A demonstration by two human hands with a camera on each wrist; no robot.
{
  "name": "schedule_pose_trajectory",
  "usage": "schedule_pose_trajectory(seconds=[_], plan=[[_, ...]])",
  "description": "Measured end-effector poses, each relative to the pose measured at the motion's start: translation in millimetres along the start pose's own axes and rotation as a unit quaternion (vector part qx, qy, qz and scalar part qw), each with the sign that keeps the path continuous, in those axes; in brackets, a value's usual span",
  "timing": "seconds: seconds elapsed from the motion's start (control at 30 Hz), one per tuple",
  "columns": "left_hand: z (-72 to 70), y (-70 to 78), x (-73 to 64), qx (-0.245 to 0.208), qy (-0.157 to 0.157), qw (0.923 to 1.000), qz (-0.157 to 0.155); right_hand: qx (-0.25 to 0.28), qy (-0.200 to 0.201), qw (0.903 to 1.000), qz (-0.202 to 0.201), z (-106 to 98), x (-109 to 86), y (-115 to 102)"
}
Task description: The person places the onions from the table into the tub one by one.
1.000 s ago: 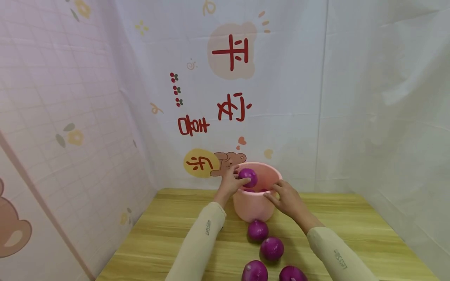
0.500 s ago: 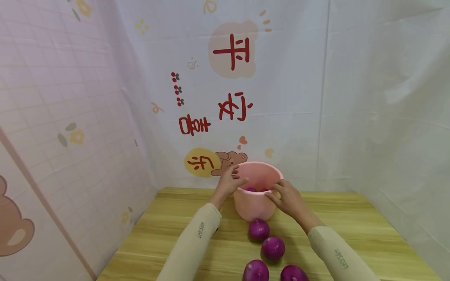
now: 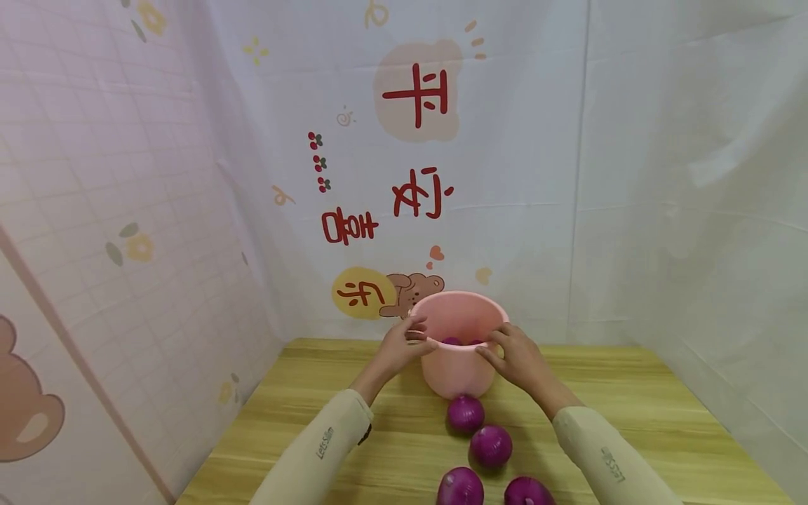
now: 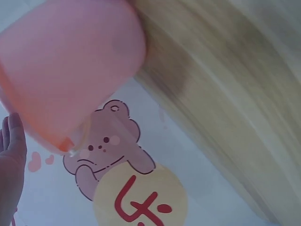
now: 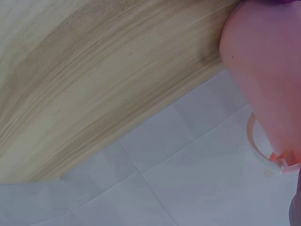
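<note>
A pink bucket [image 3: 459, 372] stands upright at the back of the table, with purple onions [image 3: 452, 341] partly visible inside. My left hand [image 3: 398, 348] is beside the bucket's left rim, its fingers loosely spread and holding nothing. In the left wrist view, the bucket [image 4: 70, 66] fills the upper left and my fingers [image 4: 16, 132] come close to its rim. My right hand [image 3: 519, 358] grips the right rim, the thumb at the front. The right wrist view has only a sliver of that hand [image 5: 295, 207] near the bucket's pale handle [image 5: 254, 141].
Several onions lie on the wooden table [image 3: 303, 393] in front of the bucket; the nearest onion [image 3: 466, 414] is right at its base, with another onion [image 3: 491, 447] just behind it toward me. A printed cloth wall [image 3: 505, 175] rises behind the table.
The onion in my left hand has been let go into the bucket. That hand has since drawn left and slightly down, off the opening. My right hand has stayed on the rim.
</note>
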State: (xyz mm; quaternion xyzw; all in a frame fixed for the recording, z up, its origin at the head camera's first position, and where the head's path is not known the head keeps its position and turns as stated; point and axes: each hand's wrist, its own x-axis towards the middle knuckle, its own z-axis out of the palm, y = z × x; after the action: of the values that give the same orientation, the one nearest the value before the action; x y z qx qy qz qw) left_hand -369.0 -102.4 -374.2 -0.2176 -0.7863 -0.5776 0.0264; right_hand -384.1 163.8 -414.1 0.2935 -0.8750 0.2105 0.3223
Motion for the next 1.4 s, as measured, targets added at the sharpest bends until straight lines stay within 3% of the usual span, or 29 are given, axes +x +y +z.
schedule_pose_trajectory(seconds=[0.1, 0.2, 0.4, 0.57, 0.77, 0.9, 1.1, 1.4], plan=[[-2.8, 6.5, -12.8, -0.016, -0.020, 0.9996, -0.008, -0.001, 0.007, 1.0000, 0.000, 1, -1.0, 2], [-4.6, 7.6, -25.0, 0.003, -0.030, 0.9994, -0.015, -0.003, 0.010, 0.9999, 0.003, 3, -1.5, 4], [-0.4, -30.2, -39.9, 0.041, -0.052, 0.9977, -0.016, -0.004, 0.010, 0.9999, -0.002, 4, -0.7, 5], [8.1, -47.4, -68.8, 0.027, -0.096, 0.9947, -0.027, -0.001, 0.009, 0.9999, -0.009, 4, 0.7, 4], [27.6, -65.1, -107.0, 0.012, -0.176, 0.9824, -0.062, -0.001, 0.010, 0.9999, -0.011, 4, 0.9, 3], [39.7, -69.2, -124.8, -0.008, -0.224, 0.9711, -0.081, -0.002, 0.019, 0.9997, -0.017, 5, 1.0, 5], [51.3, -71.4, -133.2, -0.034, -0.275, 0.9557, -0.101, -0.003, 0.027, 0.9995, -0.017, 4, 1.2, 6], [65.2, -79.0, -134.5, -0.024, -0.315, 0.9477, -0.048, -0.003, 0.026, 0.9995, -0.017, 2, 1.0, 6]])
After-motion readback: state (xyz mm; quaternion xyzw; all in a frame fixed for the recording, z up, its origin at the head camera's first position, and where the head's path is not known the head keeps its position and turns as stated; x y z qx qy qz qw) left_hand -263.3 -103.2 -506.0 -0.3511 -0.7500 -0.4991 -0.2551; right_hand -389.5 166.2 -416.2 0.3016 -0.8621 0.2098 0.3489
